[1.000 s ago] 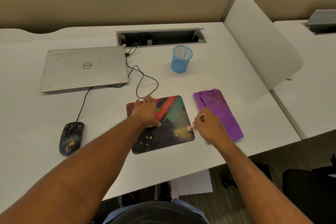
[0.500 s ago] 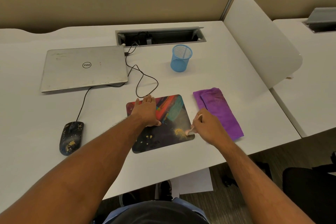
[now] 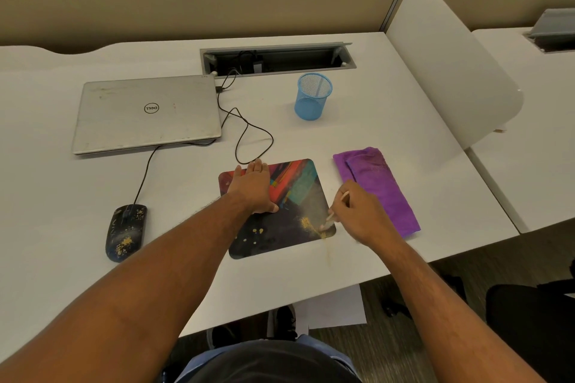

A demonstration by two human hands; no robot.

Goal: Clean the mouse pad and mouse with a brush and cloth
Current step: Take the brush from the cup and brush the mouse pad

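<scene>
A colourful mouse pad [image 3: 298, 183] lies on the white desk with yellow crumbs on its dark near half. My left hand [image 3: 253, 188] presses flat on the pad's far left part, fingers straight. My right hand [image 3: 357, 211] grips a small pale brush [image 3: 333, 214] whose bristles touch the pad's near right corner beside a crumb pile. A thin streak of crumbs lies on the desk just off that corner. A folded purple cloth [image 3: 378, 186] lies right of the pad. The black wired mouse [image 3: 126, 232], speckled with crumbs, sits far left.
A closed silver laptop [image 3: 146, 113] lies at the back left, its cable [image 3: 249, 140] looping towards the pad. A blue mesh pen cup [image 3: 313, 96] stands behind the pad. A cable well [image 3: 277, 57] is set in the desk; a white divider [image 3: 451, 71] rises on the right.
My right hand has swept the brush across the pad's near right corner, pushing the crumb pile towards the edge; some crumbs now lie on the desk. My left hand stays put.
</scene>
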